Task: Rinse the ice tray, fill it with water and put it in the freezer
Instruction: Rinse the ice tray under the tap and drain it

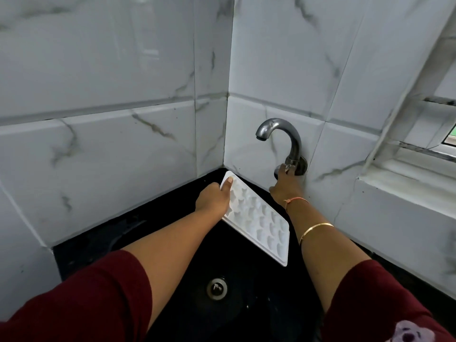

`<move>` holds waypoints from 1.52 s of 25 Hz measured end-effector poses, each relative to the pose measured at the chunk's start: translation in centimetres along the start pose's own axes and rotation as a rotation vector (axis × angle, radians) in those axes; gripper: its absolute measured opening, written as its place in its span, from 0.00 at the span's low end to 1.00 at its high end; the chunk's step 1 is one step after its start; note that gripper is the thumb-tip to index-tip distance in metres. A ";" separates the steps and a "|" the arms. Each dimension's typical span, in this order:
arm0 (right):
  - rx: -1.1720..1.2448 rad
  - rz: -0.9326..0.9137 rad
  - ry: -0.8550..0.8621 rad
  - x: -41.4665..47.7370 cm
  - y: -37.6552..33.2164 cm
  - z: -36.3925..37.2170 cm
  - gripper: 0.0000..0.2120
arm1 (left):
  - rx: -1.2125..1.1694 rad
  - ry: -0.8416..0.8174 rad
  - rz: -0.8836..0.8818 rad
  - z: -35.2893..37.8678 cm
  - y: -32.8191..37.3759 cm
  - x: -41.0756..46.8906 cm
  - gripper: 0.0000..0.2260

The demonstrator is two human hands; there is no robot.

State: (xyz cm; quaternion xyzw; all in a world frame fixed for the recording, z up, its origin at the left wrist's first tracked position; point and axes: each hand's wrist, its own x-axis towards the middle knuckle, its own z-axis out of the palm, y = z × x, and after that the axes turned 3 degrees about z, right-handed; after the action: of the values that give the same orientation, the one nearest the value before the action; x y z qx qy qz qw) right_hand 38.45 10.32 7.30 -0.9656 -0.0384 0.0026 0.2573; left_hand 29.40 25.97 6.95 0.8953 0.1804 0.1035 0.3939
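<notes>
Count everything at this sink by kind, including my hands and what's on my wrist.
ice tray: 1
tap: 1
sink: 1
drain: 1
wrist bands: 2, a gold bangle and an orange thread
hands: 2, the left hand holds the ice tray and the right hand grips the tap
Total: 8

A home kitchen: black sink (249, 287), wall tap (278, 137), marble tiles (98, 144).

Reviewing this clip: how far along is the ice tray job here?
Done: nothing visible; no water runs from the tap. In hand: the left hand holds the ice tray, tilted, over the black sink, while the right hand grips the tap at its base. Left: rinsing, filling, freezing.
</notes>
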 end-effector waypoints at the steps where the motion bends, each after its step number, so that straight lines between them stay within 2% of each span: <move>1: -0.028 0.006 0.008 0.5 0.0 0.0 0.36 | 0.006 -0.003 0.008 0.0 0.2 0.4 0.23; 5: -0.302 -0.040 0.095 1.6 0.1 -0.4 0.29 | 0.009 -0.004 0.048 0.3 0.8 1.3 0.23; 8: -0.417 -0.080 0.156 1.9 0.1 -0.9 0.21 | 0.002 -0.011 0.054 0.7 1.0 1.5 0.23; 12: -0.538 -0.125 0.186 2.2 0.2 -0.7 0.19 | -0.010 -0.048 0.090 1.2 1.2 1.7 0.21; 18: -0.464 -0.159 0.156 2.5 0.9 -0.8 0.23 | -0.026 -0.060 0.072 1.8 1.4 2.0 0.25; 23: -0.296 -0.134 0.044 2.4 2.5 -0.5 0.33 | -0.100 -0.104 0.058 2.4 1.8 2.3 0.22; 31: -0.373 -0.170 0.105 3.8 1.9 -1.0 0.23 | -0.141 -0.066 0.056 2.6 2.7 2.8 0.22; 38: -0.442 -0.176 0.085 4.2 1.7 -0.8 0.24 | -0.167 -0.078 0.051 2.9 2.7 3.0 0.22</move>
State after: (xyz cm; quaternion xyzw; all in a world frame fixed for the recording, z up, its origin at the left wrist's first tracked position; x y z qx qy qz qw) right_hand 42.76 8.75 7.25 -0.9906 -0.1111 -0.0689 0.0405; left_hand 33.79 23.59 7.09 0.8671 0.1327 0.0932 0.4710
